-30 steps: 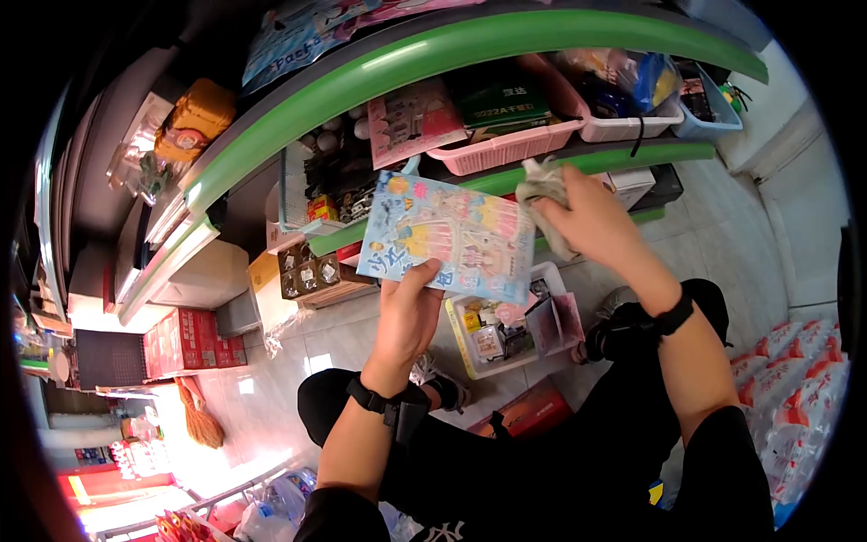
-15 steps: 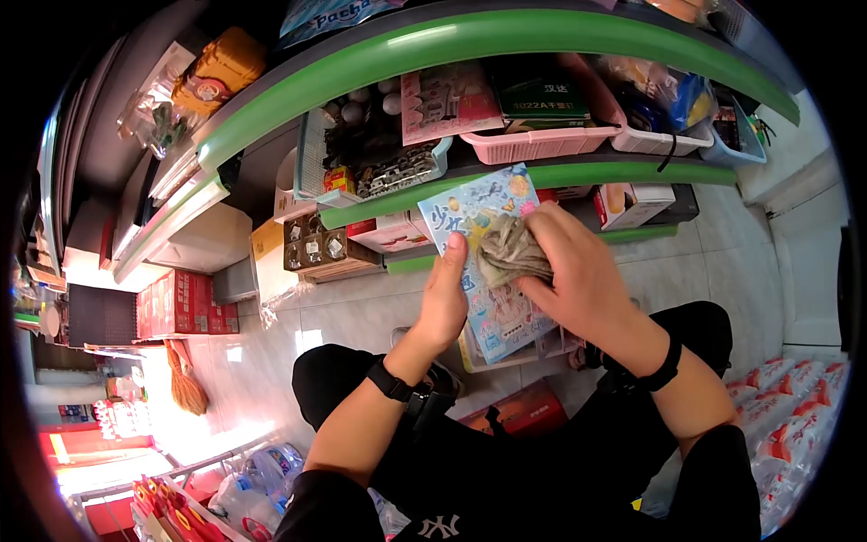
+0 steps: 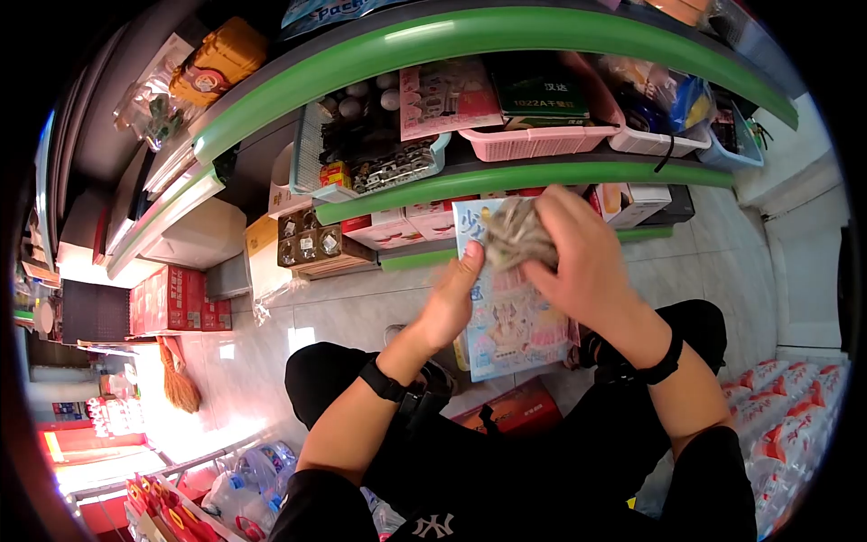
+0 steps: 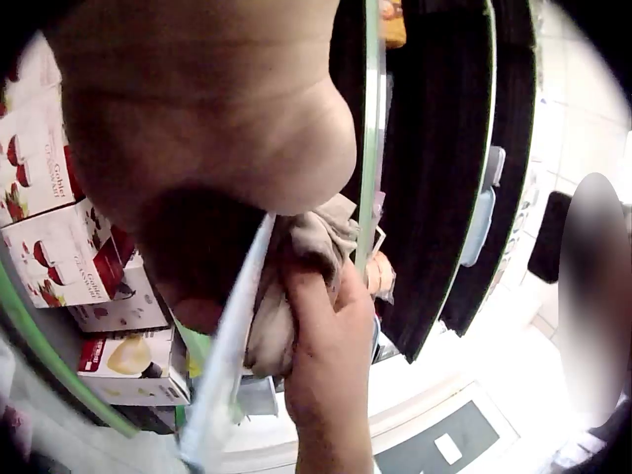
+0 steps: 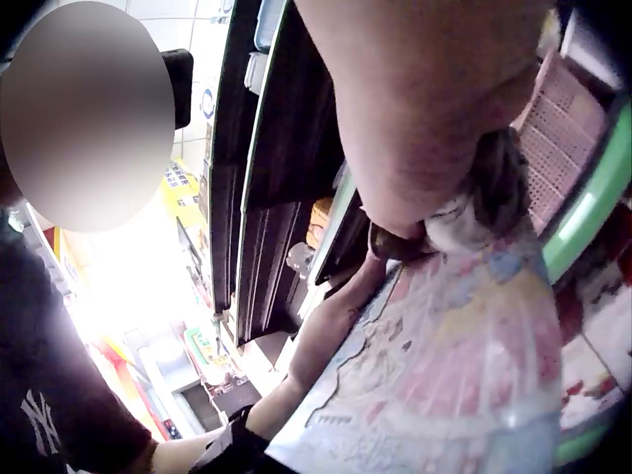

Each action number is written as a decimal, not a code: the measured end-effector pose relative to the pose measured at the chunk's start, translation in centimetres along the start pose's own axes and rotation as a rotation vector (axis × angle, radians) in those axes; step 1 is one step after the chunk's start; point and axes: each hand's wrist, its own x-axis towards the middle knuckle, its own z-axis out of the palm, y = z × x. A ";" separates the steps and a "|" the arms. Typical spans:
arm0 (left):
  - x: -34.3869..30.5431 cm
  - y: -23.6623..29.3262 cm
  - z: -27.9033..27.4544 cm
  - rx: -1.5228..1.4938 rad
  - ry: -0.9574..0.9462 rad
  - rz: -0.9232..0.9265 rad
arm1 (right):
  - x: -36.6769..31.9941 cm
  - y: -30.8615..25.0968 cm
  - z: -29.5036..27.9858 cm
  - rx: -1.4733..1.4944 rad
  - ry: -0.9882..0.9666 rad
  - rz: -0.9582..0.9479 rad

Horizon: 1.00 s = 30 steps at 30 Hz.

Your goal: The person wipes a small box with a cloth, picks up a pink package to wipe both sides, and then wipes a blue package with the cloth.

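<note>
A flat light-blue pack [image 3: 515,330] with cartoon pictures stands almost upright in front of the person in the head view. My left hand [image 3: 452,303] grips its left edge, thumb on the printed face. In my right hand [image 3: 582,262] is a crumpled grey-beige cloth [image 3: 521,237], pressed against the upper part of the pack. The left wrist view shows the pack [image 4: 225,365] edge-on, with the cloth [image 4: 272,331] bunched beside it. Pink and yellow printing covers the pack [image 5: 464,365] in the right wrist view.
Green-edged shelves [image 3: 506,36] rise ahead. They bear a pink basket [image 3: 542,144], a light-blue basket [image 3: 442,155] of small goods and boxed items. A carton of glasses [image 3: 312,242] stands left of the hands. A red box [image 3: 515,408] lies on the floor; wrapped bottles [image 3: 790,425] are at right.
The right hand has brought the cloth from beyond the pack's right side onto its face. The pack has turned from lying crosswise to nearly upright, and the left hand has moved right with it.
</note>
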 end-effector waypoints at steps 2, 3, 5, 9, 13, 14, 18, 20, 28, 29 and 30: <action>0.1 -1.0 -0.1 0.042 -0.023 -0.038 | 0.1 0.5 0.3 0.014 0.022 0.019; -0.2 0.0 0.7 -0.048 -0.040 -0.042 | 0.0 0.6 0.2 0.035 -0.012 0.034; -0.6 1.6 1.8 -0.120 -0.033 -0.014 | -0.1 0.6 0.1 0.072 -0.062 0.026; -0.4 2.6 1.4 -0.135 -0.027 -0.012 | -0.7 -0.3 0.1 0.131 -0.184 -0.053; -0.6 3.2 1.4 -0.260 0.104 -0.010 | -0.9 -1.4 0.2 0.154 -0.337 -0.085; -0.4 3.4 1.3 -0.285 0.121 -0.006 | -0.9 -1.6 0.0 0.150 -0.382 -0.086; 0.3 4.0 0.4 -0.388 0.008 0.095 | -1.7 -1.9 0.2 0.210 -0.437 -0.175; 0.4 4.2 0.2 -0.473 0.014 0.064 | -2.0 -2.0 0.4 0.238 -0.470 -0.205; 0.8 4.6 -1.3 -0.450 0.101 0.110 | 0.3 -0.5 -3.7 0.352 -0.725 -0.007; 0.7 4.8 -1.5 -0.453 0.108 0.125 | 0.2 0.4 -4.3 0.369 -0.670 -0.006; 0.7 4.9 -1.6 -0.461 0.116 0.135 | 0.2 0.8 -4.7 0.385 -0.614 -0.003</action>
